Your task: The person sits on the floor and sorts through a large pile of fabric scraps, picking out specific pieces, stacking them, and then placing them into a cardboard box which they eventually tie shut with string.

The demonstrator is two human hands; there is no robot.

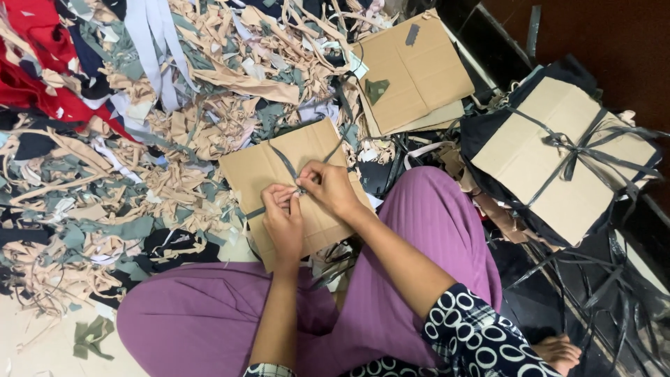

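Observation:
A flat brown cardboard bundle (265, 167) lies on the floor in front of my crossed legs, with dark grey fabric strips (285, 162) crossing over its top. My left hand (282, 218) pinches the strips at the crossing point near the middle of the cardboard. My right hand (331, 187) grips the same strips right beside it, fingers closed. The two hands touch each other over the knot.
A tied cardboard bundle (551, 157) with dark cloth under it sits at the right. Loose cardboard sheets (415, 70) lie at the back. A large heap of beige, grey and red fabric scraps (105, 139) covers the floor to the left. My purple trousers (209, 314) fill the foreground.

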